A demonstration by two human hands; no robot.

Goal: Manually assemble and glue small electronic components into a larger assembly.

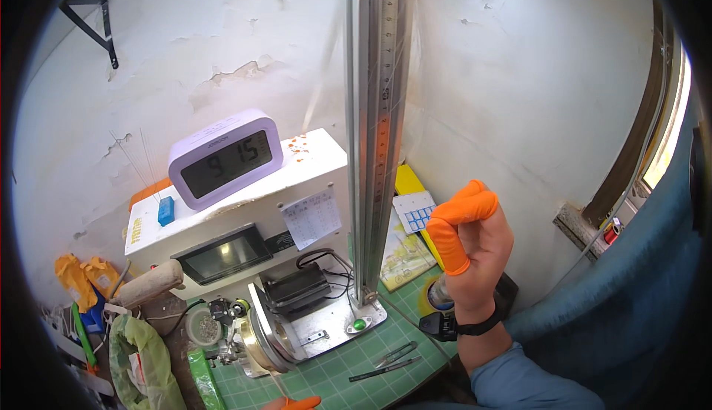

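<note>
My right hand [478, 236] is raised at the right of the upright metal rail [367, 143]. Orange rubber covers sit on its thumb and forefinger, whose tips are pressed together in a pinch; anything between them is too fine to make out. Of my left hand [293, 404], only a bare fingertip and an orange-covered finger show at the lower edge, so its grip is hidden. Just above it stands a small bench machine with a round metal wheel [263, 343]. Tweezers [397, 354] and a thin dark tool [384, 370] lie on the green cutting mat [334, 391].
A white cabinet [222, 236] behind the machine carries a lilac digital clock [226, 159] and a blue block [166, 210] with thin needles. A small dish [204, 327] is left of the machine. Further left hangs a green plastic bag [141, 365]. Blue cloth [615, 284] fills the right side.
</note>
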